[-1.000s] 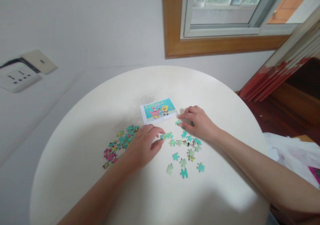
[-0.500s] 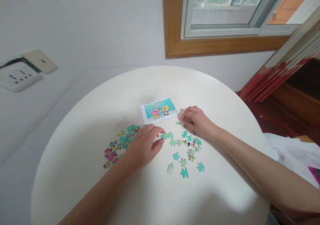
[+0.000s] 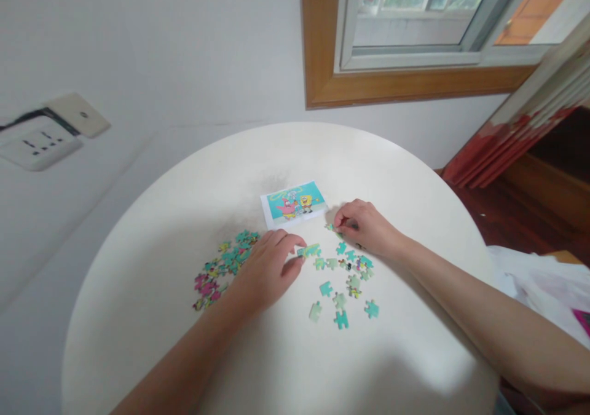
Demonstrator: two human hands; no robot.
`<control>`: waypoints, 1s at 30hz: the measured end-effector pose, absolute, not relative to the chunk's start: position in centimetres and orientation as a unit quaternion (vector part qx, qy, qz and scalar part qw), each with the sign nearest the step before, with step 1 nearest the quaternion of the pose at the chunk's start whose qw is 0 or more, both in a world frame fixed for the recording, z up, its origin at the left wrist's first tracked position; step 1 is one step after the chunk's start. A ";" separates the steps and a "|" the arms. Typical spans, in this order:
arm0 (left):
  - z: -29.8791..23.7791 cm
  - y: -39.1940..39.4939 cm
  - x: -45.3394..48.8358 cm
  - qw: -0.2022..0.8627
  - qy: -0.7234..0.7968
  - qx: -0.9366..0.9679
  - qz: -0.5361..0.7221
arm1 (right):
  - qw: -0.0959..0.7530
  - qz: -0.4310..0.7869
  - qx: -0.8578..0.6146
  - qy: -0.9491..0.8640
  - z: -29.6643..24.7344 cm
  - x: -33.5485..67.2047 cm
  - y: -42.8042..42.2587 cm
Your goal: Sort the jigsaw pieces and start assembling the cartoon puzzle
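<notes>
On a round white table (image 3: 184, 206), my left hand (image 3: 265, 270) rests with thumb and forefinger pinched on a joined strip of teal puzzle pieces (image 3: 311, 251). My right hand (image 3: 366, 227) is curled, its fingertips pinching a small teal puzzle piece (image 3: 330, 227) just right of the picture card (image 3: 294, 203). Loose teal pieces (image 3: 343, 286) lie scattered between and below the hands. A heap of teal, pink and yellow pieces (image 3: 219, 266) lies left of my left hand.
A wall socket and switch plate (image 3: 41, 138) sit at the left. A wood-framed window (image 3: 415, 40) is behind the table, a red and white curtain (image 3: 520, 126) at the right. White cloth (image 3: 539, 292) lies at the right edge.
My right hand's fingers have curled tighter over the small piece by the card. My left hand has stayed put on the joined strip.
</notes>
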State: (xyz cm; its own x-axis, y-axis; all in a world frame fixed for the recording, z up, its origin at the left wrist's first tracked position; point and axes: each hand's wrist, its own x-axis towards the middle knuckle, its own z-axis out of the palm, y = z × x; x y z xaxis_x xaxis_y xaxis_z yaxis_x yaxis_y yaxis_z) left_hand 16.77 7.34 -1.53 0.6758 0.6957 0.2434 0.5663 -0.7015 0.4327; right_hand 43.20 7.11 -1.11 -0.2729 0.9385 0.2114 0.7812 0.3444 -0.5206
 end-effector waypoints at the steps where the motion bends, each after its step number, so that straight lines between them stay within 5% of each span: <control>1: -1.5 7.3 16.8 0.162 0.351 0.901 0.198 | 0.250 0.164 -0.549 -0.780 -1.0 43.1 7.1; 9: -1.6 7.2 17.1 0.151 0.359 0.902 0.186 | 0.302 0.214 -0.512 -0.775 -0.1 42.4 6.2; 30: -1.6 7.3 17.2 0.141 0.363 0.903 0.182 | 0.230 0.214 -0.458 -0.832 -0.3 42.0 6.0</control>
State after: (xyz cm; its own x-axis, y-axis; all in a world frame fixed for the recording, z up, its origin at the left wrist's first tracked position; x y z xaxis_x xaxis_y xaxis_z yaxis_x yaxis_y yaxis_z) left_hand 17.17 7.29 -1.56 0.6704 0.7069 0.2255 0.6043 -0.6965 0.3868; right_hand 42.04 5.97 -0.26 -0.4752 0.8598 0.1869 0.6630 0.4895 -0.5664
